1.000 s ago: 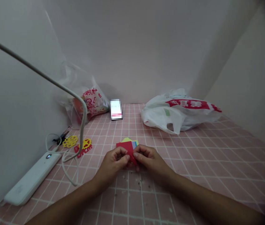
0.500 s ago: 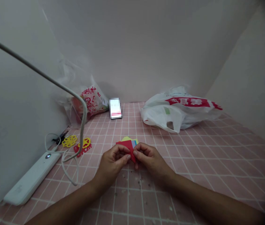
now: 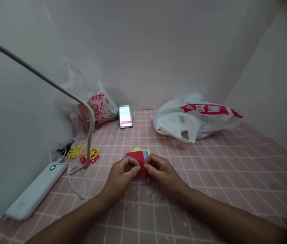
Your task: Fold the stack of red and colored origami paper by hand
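Between my two hands is a small red piece of paper (image 3: pixel 137 156), its lower part narrowing to a point near my fingertips. My left hand (image 3: pixel 122 174) pinches it from the left with thumb and forefinger. From the right, my right hand (image 3: pixel 164 172) pinches the paper close to the left fingertips. Behind the red paper, edges of yellow paper (image 3: pixel 136 149) and blue and purple paper (image 3: pixel 146 154) stick out. My fingers hide part of the red paper's lower end.
A white power strip (image 3: pixel 35 193) with a looping cable (image 3: pixel 90 128) lies left, near yellow and red cut-out shapes (image 3: pixel 75 151). At the back are a clear plastic bag (image 3: pixel 101 108), a lit phone (image 3: pixel 125 116) and a white plastic bag (image 3: pixel 173 125). Small scraps dot the pink tiled surface.
My fingertips have shifted slightly on the red paper, with the left thumb moving up a little. The view has tilted very slightly.
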The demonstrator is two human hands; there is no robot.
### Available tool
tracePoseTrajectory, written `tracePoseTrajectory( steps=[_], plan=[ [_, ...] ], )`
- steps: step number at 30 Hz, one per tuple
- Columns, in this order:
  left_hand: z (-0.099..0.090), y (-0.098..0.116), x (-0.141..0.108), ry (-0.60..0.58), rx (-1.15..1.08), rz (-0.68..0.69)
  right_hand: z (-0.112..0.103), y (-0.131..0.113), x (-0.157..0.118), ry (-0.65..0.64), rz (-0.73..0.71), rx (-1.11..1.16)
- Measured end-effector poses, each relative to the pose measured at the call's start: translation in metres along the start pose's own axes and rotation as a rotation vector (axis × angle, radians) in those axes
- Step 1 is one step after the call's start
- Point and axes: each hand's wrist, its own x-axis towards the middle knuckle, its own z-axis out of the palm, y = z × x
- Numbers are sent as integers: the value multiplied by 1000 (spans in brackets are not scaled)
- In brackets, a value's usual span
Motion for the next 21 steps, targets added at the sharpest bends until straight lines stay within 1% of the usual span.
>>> tracePoseTrajectory(
  steps=[3,8,16,21],
  plan=[
    [0,1,1,4,-26,-32,0,1,0,3,-4,-2],
    [0,-1,3,1,-42,-37,0,1,1,2,15,2],
    [1,-2,2,32,-29,-3,-2,5,4,-42,24,75],
    [0,-4,2,59,-15,23,-1,4,3,-48,67,128]
  ],
)
